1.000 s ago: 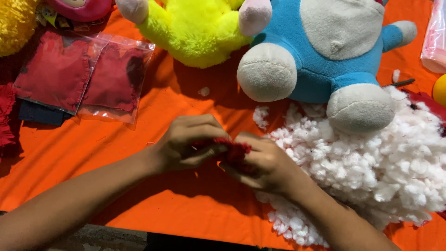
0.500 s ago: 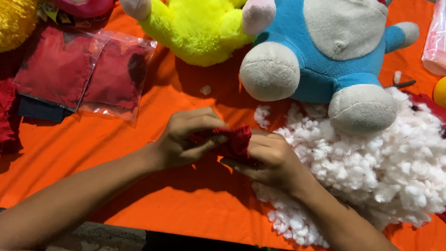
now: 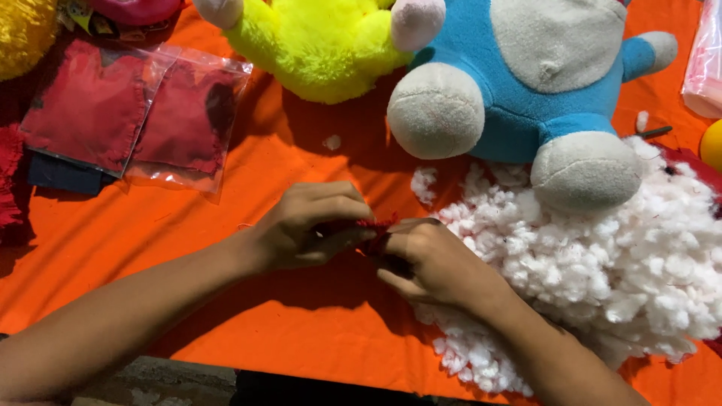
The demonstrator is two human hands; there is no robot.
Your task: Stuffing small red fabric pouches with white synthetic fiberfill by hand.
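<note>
My left hand (image 3: 312,224) and my right hand (image 3: 430,259) meet over the orange cloth (image 3: 301,331), both pinching a small dark red fabric piece (image 3: 367,227) between their fingertips. Most of that piece is hidden inside my fingers. A heap of white stuffing (image 3: 602,263) lies right beside my right hand, partly under its wrist. Just beyond the hands stands a blue and grey plush toy (image 3: 526,83) with its feet toward me.
A yellow-green plush toy (image 3: 316,45) lies at the top centre. Two clear bags holding red fabric (image 3: 128,113) sit at the top left. A yellow plush (image 3: 22,34) fills the top left corner. The table's near edge (image 3: 188,376) runs below my arms.
My hands have closed tighter around the red fabric piece, so less of it shows now. They stay in about the same spot on the cloth.
</note>
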